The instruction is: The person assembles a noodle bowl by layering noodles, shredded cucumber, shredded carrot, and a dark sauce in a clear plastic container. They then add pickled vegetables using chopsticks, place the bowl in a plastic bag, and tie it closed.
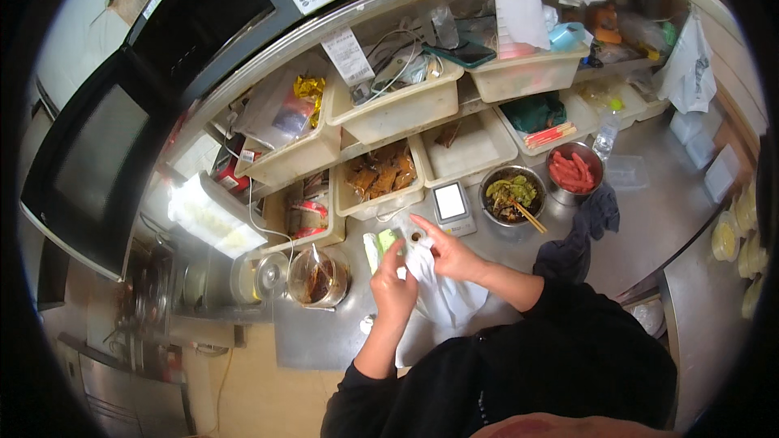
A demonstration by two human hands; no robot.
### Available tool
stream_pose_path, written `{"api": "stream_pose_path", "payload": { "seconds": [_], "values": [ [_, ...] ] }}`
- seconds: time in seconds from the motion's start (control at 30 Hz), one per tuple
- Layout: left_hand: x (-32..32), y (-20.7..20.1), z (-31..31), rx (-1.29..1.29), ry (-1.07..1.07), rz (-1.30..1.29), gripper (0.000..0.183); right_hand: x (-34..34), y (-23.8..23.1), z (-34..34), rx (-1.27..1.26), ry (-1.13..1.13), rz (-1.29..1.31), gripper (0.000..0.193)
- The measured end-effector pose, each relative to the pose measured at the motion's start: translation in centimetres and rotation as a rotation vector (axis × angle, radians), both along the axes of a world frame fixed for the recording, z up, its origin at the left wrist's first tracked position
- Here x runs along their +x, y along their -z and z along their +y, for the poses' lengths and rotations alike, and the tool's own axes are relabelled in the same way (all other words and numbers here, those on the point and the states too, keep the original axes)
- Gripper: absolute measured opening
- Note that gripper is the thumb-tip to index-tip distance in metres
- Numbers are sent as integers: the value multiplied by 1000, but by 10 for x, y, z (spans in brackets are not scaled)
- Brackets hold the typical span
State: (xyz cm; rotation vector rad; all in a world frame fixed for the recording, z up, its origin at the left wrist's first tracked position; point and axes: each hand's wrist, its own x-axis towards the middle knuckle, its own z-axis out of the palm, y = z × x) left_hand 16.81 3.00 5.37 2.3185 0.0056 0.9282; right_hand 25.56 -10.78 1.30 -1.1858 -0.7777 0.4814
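Observation:
A thin white plastic bag (456,302) bunches between my two hands over the steel worktop. My left hand (393,290) has its thumb at the bag's left edge, its index finger pointing up and the other fingers mostly hidden. On the other side my right hand (456,255) grips the bag's upper part, with its index finger stretched out to the left. A small green and white packet (381,245) lies just beyond my left fingertips. Past my right hand stands a small scale (452,208) with a lit white display.
To the right are a metal bowl of greens (491,208) with chopsticks (531,217), a bowl of red sausages (595,182) and a dark cloth (564,253). A jar of dark sauce (345,284) stands left. Shelved bins (398,122) line the back; a microwave door (97,154) hangs open.

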Motion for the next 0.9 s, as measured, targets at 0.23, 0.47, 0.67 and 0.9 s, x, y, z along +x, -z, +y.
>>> {"api": "stream_pose_path", "payload": {
  "seconds": [0.23, 0.47, 0.67, 0.9],
  "values": [
    [37, 100, 61, -263, -333, 323, 40, -15, 45, -39, -431, 162, 162, 17],
    [35, 135, 50, -396, -241, 408, 31, -35, 71, -85, -490, 166, -604, 29],
    [41, 134, 41, -383, -233, 466, 24, -41, 62, -92, -421, 74, -738, 36],
    [44, 56, 45, -738, 125, 429, 10, -25, 17, -96, 118, 126, 362, 17]
  ]
}}
